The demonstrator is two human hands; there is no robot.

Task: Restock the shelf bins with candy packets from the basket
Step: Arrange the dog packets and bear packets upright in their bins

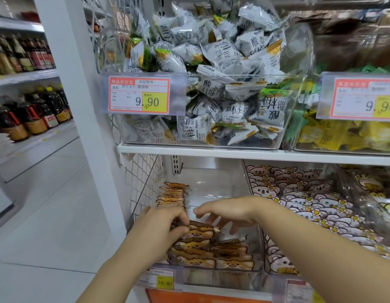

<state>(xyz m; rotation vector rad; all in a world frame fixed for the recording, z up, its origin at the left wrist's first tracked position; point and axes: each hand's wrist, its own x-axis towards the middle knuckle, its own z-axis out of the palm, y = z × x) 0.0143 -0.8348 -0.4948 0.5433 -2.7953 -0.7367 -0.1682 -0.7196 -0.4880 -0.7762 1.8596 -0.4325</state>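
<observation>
A clear shelf bin (244,189) on the lower shelf holds orange bear-print candy packets (202,252). A short row of the same packets (172,194) stands on edge at the bin's back left. My left hand (161,228) reaches into the bin and grips the top packets of the front stack. My right hand (224,212) hovers just above the stack, fingers curved downward and touching the packets' edge. The basket is out of view.
To the right sits a bin of pink koala-print packets (310,204). On the shelf above stand a bin of white plum candies (222,88) and a yellow-green candy bin (343,134). Bottles (32,114) line a shelf at far left. White floor (47,215) lies left.
</observation>
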